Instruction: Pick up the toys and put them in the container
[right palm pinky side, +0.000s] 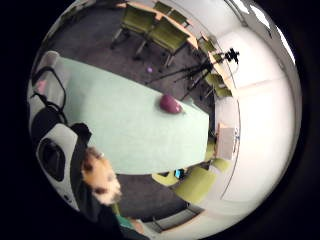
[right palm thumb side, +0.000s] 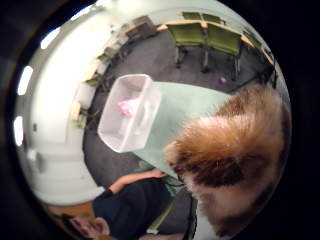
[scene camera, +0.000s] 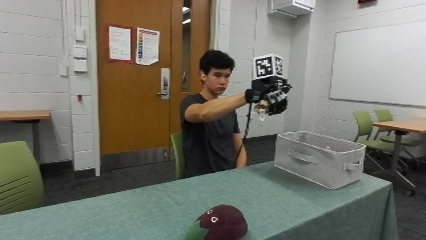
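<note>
Toy (right palm thumb side: 230, 160), furry, being held high in the gloved hand's (scene camera: 269, 96) closed grip, well short of the bin (scene camera: 318, 159): releasing early risks it landing on the surface (scene camera: 133, 210).
</note>
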